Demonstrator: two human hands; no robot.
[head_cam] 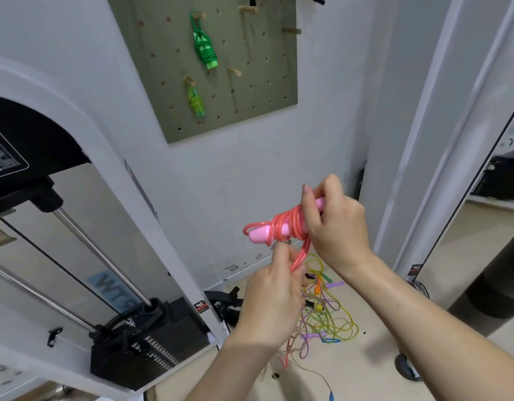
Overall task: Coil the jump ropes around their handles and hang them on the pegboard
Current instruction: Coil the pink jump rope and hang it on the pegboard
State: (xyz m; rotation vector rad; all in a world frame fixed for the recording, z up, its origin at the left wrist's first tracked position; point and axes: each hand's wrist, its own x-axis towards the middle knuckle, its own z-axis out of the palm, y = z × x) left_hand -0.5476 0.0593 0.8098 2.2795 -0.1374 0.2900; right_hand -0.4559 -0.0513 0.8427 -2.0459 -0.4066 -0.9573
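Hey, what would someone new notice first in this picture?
The pink jump rope, mid-frame, coiled round its handles: the right hand grips the bundle, the left hand pinches the loose strand below. Up on the pegboard hang two coiled green ropes; a tangle of ropes lies on the floor beneath the hands.

Ahead, bare wall leads up to the pegboard (264, 82). Three wooden pegs (248, 9) on its right half stand free, while the two left pegs carry green coiled ropes (205, 44). The white machine frame (111, 169) crowds my left side. Loose ropes (328, 314) clutter the floor below.
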